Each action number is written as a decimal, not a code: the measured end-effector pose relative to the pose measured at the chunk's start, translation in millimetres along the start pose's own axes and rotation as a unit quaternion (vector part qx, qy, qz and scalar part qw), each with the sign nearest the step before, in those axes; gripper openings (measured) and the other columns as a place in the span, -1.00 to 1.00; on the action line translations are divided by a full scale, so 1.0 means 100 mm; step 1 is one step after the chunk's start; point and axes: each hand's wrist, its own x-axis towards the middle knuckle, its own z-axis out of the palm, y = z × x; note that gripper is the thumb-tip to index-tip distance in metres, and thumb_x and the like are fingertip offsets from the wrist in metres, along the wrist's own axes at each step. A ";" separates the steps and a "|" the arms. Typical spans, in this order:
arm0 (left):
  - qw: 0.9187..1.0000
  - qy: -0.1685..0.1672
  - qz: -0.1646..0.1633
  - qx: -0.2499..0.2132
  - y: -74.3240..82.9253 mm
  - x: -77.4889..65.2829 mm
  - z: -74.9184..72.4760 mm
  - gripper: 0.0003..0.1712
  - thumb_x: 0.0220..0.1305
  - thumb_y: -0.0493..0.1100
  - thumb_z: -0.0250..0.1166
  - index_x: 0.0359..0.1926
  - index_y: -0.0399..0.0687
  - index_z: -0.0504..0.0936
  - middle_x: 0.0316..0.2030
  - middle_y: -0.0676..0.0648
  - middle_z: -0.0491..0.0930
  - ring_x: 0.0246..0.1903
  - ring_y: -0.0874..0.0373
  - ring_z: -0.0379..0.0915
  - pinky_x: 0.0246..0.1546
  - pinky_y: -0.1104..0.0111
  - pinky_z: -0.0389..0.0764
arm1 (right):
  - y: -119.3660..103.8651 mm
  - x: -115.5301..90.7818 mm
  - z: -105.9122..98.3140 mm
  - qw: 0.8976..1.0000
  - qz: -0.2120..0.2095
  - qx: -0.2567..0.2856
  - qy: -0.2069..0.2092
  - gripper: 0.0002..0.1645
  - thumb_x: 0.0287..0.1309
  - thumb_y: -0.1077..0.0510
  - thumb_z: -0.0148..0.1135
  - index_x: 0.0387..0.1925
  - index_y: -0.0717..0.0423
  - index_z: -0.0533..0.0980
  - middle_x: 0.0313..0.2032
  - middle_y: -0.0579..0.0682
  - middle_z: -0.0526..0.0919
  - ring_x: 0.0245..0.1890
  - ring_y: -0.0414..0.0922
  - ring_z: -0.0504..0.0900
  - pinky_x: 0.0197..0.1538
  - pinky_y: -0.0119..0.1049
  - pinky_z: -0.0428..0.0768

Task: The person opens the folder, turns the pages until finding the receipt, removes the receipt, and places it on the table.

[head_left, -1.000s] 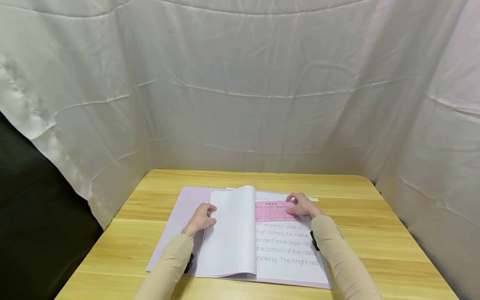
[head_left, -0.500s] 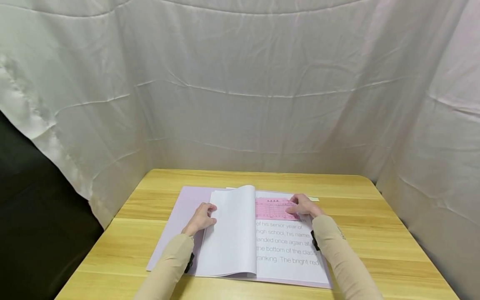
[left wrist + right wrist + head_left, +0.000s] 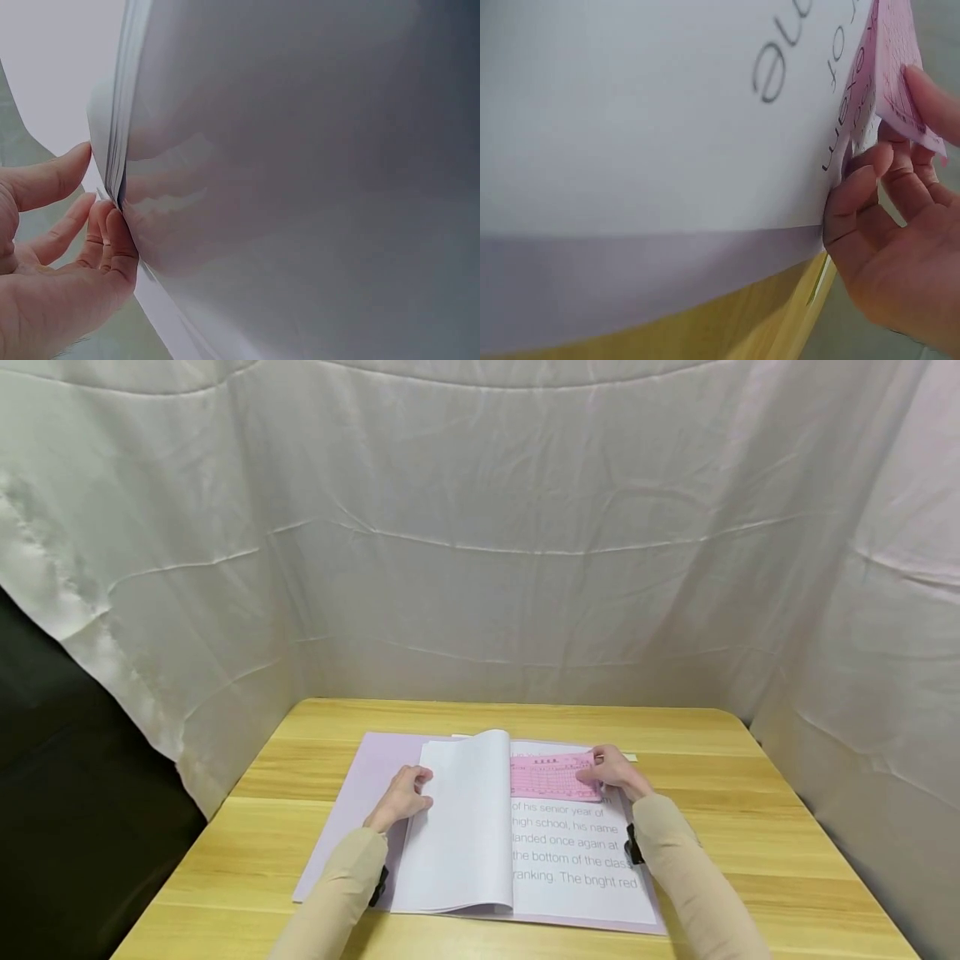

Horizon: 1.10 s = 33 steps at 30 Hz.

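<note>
A large book [image 3: 577,902] with a lilac cover lies spread on the table, its right page bearing big printed text. My left hand [image 3: 401,797] is at the outer edge of the turned-over white pages [image 3: 461,827]; in the left wrist view, thumb and fingers [image 3: 112,236] pinch the edge of that stack. Over the upper part of the printed page is a pink printed slip [image 3: 551,777]. My right hand [image 3: 613,771] grips its right end, and the right wrist view shows that end lifted off the page between thumb and fingers. The slip's left end meets the page fold.
The wooden table [image 3: 750,827] extends on both sides of the book. A pale strip [image 3: 628,757] pokes out past the page's upper right edge. Grey curtains [image 3: 480,568] enclose the back and sides, with a dark area [image 3: 67,793] at the left.
My right hand has shifted slightly to the right with the pink slip's end in it. The slip also sits a little higher on the page. My left hand stays in place.
</note>
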 end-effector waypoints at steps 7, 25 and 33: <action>1.000 0.002 0.018 -0.013 0.01 -0.01 0.00 -0.46 0.02 -0.48 0.35 0.11 -0.43 0.55 -0.06 -0.30 0.51 -0.16 -0.04 0.46 -0.07 0.11 0.57 | 0.00 -0.08 -0.03 0.998 0.009 0.061 0.024 -0.28 0.20 0.17 0.35 0.25 0.50 0.31 -0.18 0.14 0.61 -0.35 -0.19 0.51 -0.33 -0.41 0.49; 0.995 0.001 0.012 -0.103 0.09 -0.02 -0.04 -0.45 0.12 -0.43 0.38 0.18 -0.37 0.54 0.00 -0.31 0.58 -0.23 0.06 0.45 -0.32 0.40 0.45 | 0.20 -0.26 -0.27 0.950 -0.028 0.309 0.020 -0.77 0.28 0.29 0.28 -0.05 0.30 0.54 -0.39 -0.18 0.67 -0.40 -0.31 0.67 -0.25 -0.46 0.69; 0.993 -0.010 0.022 -0.113 0.12 -0.05 -0.03 -0.45 0.18 -0.35 0.41 0.20 -0.36 0.53 0.02 -0.32 0.58 -0.19 0.03 0.46 -0.26 0.36 0.47 | 0.31 -0.38 -0.46 0.940 -0.029 0.340 0.025 -0.93 0.30 0.33 0.25 -0.25 0.11 0.59 -0.44 -0.16 0.69 -0.42 -0.31 0.67 -0.27 -0.45 0.71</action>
